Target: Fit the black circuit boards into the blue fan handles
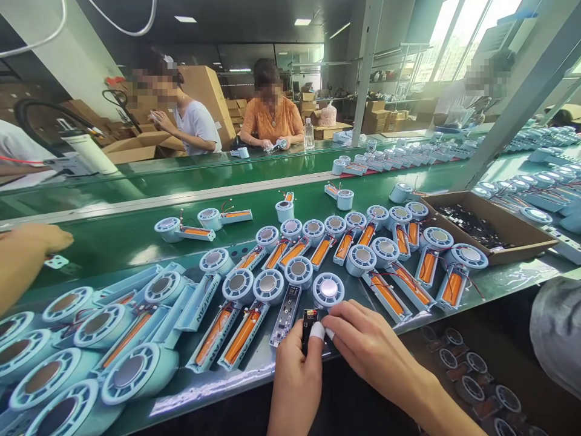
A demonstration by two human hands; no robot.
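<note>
Near the table's front edge my left hand (297, 369) is closed on a small black circuit board (310, 316), thumb pressed on its face. My right hand (370, 339) meets it from the right, fingertips pinched together beside the board; whatever they hold is too small to make out. Just beyond the fingers is a light blue handheld fan (328, 290) with a silver disc; my hands hide its handle. Left of it lies another fan (298, 272), its handle filled by a circuit board (287, 316). Several fans with orange batteries (245, 333) and thin wires surround them.
A cardboard box (499, 251) of black boards stands at the right. Piled fans (131, 372) crowd the left. Behind runs a green conveyor belt (136, 206) with more fans. Another person's hand (36, 248) reaches in at left; several people sit across the line.
</note>
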